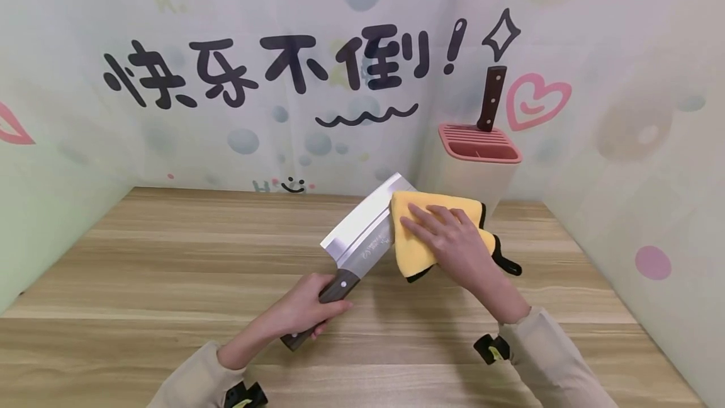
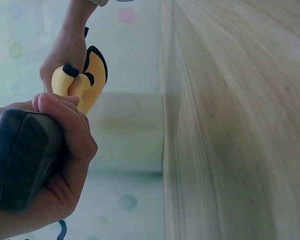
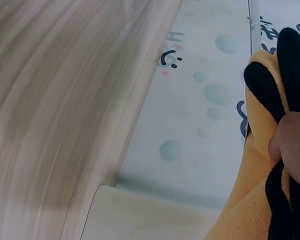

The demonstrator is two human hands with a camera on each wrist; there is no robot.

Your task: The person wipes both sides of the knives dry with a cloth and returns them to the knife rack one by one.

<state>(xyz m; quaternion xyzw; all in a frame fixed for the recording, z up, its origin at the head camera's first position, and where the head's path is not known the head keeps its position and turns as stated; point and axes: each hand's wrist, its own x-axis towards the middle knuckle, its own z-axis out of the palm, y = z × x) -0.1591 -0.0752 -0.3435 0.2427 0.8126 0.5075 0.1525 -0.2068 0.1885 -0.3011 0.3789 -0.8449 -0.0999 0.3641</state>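
My left hand grips the dark riveted handle of a kitchen cleaver, which is held up over the table with its broad blade slanting away to the right. In the left wrist view the fingers wrap the handle, its butt end facing the camera. A folded yellow cloth with black edging covers the far end of the blade. My right hand holds this cloth against the blade, fingers spread over the top. The right wrist view shows the thumb pinching it from below.
A cream knife block with a pink slotted top stands at the table's back right, behind the cloth. One knife with a brown handle sticks up from it. The wooden table meets a printed wall covering at the back and sides.
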